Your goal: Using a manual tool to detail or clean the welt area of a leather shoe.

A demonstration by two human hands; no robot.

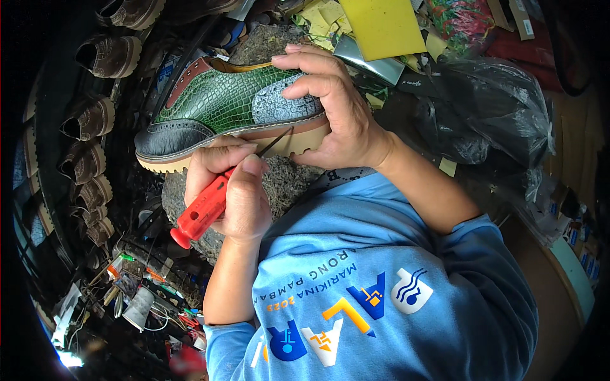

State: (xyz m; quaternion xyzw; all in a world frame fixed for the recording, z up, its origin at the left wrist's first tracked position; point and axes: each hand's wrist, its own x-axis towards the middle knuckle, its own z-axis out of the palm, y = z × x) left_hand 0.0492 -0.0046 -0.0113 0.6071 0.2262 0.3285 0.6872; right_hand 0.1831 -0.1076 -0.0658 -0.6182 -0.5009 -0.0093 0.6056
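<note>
A low-cut leather shoe [219, 100] lies sideways across my front, its toe to the left. It has a green crocodile-pattern side, a black toe cap, a grey-blue cracked patch at the heel and a thick cream sole. My right hand [337, 105] wraps the heel end, fingers over the upper and thumb low at the sole. In my left hand [232, 181] is a red-handled screwdriver [202, 213], gripped with thumb and fingers around the handle's front. Its thin dark shaft slants up to the right, the tip at the brown band of the sole near the heel.
A rough grey stone block [289, 187] sits beneath the shoe. Brown shoes [95, 117] stand in a row along the left. Tools and clutter [136, 305] fill the lower left. Yellow sheets [384, 28] and a black plastic bag [483, 120] lie behind and to the right.
</note>
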